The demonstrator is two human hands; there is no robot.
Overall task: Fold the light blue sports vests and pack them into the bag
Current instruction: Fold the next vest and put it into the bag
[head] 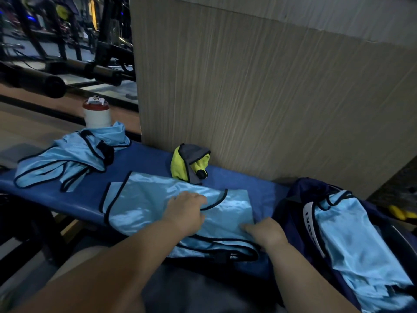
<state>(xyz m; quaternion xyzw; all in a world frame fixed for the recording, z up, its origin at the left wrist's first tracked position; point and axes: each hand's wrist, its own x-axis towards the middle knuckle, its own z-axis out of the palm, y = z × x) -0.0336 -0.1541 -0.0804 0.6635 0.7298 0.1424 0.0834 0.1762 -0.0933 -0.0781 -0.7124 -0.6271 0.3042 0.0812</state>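
Vest (pixel 144 199): glossy light blue, black-piped, lying flat at frame centre on the bench, its near hem spilling over the front edge.
Left hand (pixel 187 213): pressing on the vest's middle, fingers relaxed, gripping nothing.
Right hand (pixel 266 231): resting on the vest's lower right, fingers stretching leftward, uncurled.
Bench (pixel 144 159): smooth blue padding, showing a bare strip between vest and pile.
Pile (pixel 67 157): crumpled vests sitting at centre left.
Bag (pixel 293 199): soft navy, gaping open at lower right, holding folded vests (pixel 361 245).
Cloth (pixel 180 163): yellow-grey bundle leaning against the grained panel (pixel 270 98), just behind the vest.
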